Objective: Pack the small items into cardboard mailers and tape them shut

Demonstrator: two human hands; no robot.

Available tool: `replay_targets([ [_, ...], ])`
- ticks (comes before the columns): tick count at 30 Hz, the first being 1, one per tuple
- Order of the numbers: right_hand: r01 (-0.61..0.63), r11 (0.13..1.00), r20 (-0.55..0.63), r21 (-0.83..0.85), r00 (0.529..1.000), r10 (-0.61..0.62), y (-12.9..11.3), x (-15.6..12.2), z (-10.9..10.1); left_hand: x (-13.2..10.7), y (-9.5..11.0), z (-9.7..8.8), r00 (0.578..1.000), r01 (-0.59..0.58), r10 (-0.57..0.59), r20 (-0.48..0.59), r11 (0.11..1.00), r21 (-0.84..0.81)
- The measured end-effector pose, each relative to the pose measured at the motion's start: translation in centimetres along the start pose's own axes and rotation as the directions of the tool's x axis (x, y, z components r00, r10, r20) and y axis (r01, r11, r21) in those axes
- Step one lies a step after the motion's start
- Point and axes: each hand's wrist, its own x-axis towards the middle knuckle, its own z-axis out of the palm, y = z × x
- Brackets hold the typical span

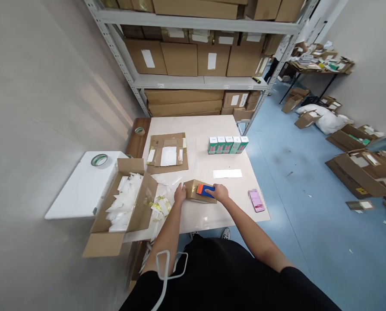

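A small cardboard box (pixel 193 190) with shiny tape on it lies near the front of the white table. My left hand (pixel 180 194) is closed on its left end. In my right hand (pixel 220 192) is a blue-and-orange hand tool (pixel 206 190), pressed against or held just over the box; its exact kind is hard to make out. Close by on the left are crumpled yellow-and-white strips (pixel 161 208) and some clear plastic. Flattened cardboard (pixel 167 152) with white labels lies behind the box.
An open carton (pixel 144 201) of white packets stands at left. Tape rolls (pixel 99 160) lie farther left. Several green-and-white small boxes (pixel 228 145) stand at the back right, a pink phone-like item (pixel 256 201) at the right edge. A shelf (pixel 196 82) of cartons rises behind.
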Motion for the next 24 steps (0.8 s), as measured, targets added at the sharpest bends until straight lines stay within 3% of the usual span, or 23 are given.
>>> replay_targets([
  [5, 0.027, 0.998, 0.057, -0.053, 0.998, -0.024, -5.5, 1.7, 2.1, -0.3, -0.4, -0.9, 0.998, -0.009, 0.014, 0.064, 0.997, -0.081],
  [9, 0.026, 0.994, 0.114, -0.110, 0.993, -0.013, -6.6, 2.4, 2.5, -1.9, -1.8, 1.0, 0.990, 0.085, -0.073, 0.122, 0.992, -0.094],
  [14, -0.051, 0.988, 0.145, -0.147, 0.987, 0.073, -2.9, 1.9, 1.8, -4.1, -2.0, 5.9, 0.984, 0.037, -0.024, 0.179, 0.997, -0.071],
  [19, -0.162, 0.976, 0.129, -0.148, 0.975, 0.181, 2.5, 0.9, 0.1, -4.8, 1.6, 10.4, 0.960, 0.034, -0.048, 0.276, 0.998, 0.054],
  [21, -0.167, 0.975, 0.126, -0.149, 0.974, 0.186, 4.0, 0.7, -0.6, -4.9, 3.0, 11.6, 0.948, 0.010, -0.038, 0.315, 0.996, 0.092],
  [24, -0.122, 0.981, 0.134, -0.147, 0.981, 0.142, 5.7, 0.5, -1.4, -5.2, 4.4, 12.8, 0.956, 0.027, -0.071, 0.283, 0.987, 0.156],
])
